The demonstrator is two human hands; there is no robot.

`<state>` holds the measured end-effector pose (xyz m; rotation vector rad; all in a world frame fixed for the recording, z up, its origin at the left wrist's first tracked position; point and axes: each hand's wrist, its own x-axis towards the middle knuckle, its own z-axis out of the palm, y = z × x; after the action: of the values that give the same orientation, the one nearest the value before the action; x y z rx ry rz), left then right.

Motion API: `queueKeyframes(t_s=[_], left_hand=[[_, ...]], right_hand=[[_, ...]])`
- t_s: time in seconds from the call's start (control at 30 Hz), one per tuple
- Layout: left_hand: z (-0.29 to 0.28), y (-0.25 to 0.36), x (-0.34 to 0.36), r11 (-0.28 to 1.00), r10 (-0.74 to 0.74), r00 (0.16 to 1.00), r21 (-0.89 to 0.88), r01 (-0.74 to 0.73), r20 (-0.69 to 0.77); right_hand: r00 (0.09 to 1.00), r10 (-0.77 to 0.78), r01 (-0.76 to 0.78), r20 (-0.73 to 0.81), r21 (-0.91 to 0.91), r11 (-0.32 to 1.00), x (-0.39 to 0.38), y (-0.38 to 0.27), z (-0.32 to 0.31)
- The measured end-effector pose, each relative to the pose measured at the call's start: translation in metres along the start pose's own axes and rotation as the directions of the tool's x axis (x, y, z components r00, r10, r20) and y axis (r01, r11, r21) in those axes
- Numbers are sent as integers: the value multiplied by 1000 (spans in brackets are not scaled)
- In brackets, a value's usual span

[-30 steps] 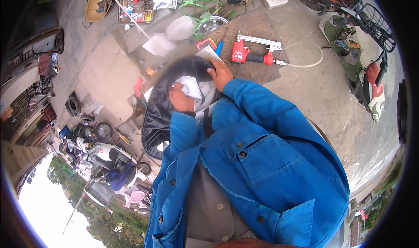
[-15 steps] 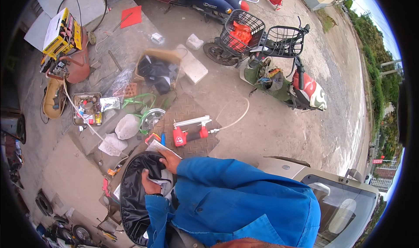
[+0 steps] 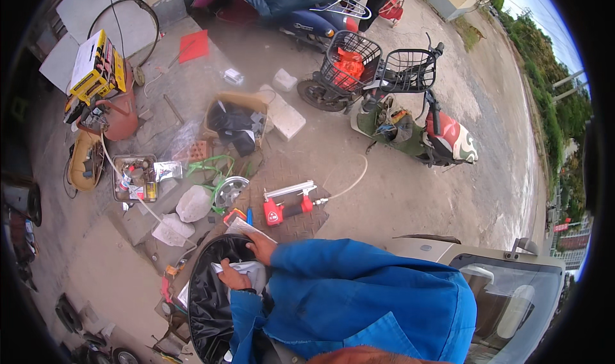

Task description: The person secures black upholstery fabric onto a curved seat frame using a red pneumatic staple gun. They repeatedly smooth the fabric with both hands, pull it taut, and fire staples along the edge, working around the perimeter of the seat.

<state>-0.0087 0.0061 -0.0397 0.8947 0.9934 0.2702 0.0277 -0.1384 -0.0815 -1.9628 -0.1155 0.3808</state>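
Note:
A rounded piece covered in glossy black vinyl [image 3: 208, 300], like a scooter seat with its cover, rests against my body, its grey-white underside partly showing. My left hand [image 3: 234, 276] is closed on the grey-white material [image 3: 255, 275] inside its edge. My right hand [image 3: 261, 246] grips the far rim, fingers curled beside a pale flat piece [image 3: 240, 226]. Just beyond lies a red and black air stapler [image 3: 288, 209] with a silver magazine, on a rusty tread plate [image 3: 314, 220]. A pale hose [image 3: 359, 178] runs from it. My sleeves hide part of the vinyl piece.
An open cardboard box [image 3: 221, 98] with black material, white lumps [image 3: 194, 203] and a parts tray [image 3: 154, 158] lie ahead left. A red compressor [image 3: 120, 122] carries a yellow box [image 3: 97, 66]. Scooters [image 3: 400, 140] stand beyond; a vehicle [image 3: 512, 287] is at right.
The view has shifted slightly, so most things sit lower and farther right. My left hand has tucked closer over the grey-white material; my right hand stays at the rim. A person behind shows more.

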Motion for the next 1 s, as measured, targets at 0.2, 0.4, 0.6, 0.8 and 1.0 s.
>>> queueKeyframes(t_s=[0.2,0.4,0.6,0.8,1.0], left_hand=[[18,39,-9,964,-222,962,114,241,-159],[16,37,-24,914,-246,963,357,193,111],[25,43,-34,914,-293,956,294,280,2],[21,40,-36,933,-348,938,97,346,-2],[8,38,-32,915,-397,918,93,394,19]], right_hand=[[996,85,-85,2,28,996,-6,-19,1],[997,56,-60,56,88,994,-6,-19,-10],[989,124,-136,85,156,978,-3,-25,-18],[985,162,-171,62,173,970,2,-23,-12],[971,222,-234,95,148,961,7,-23,-10]])
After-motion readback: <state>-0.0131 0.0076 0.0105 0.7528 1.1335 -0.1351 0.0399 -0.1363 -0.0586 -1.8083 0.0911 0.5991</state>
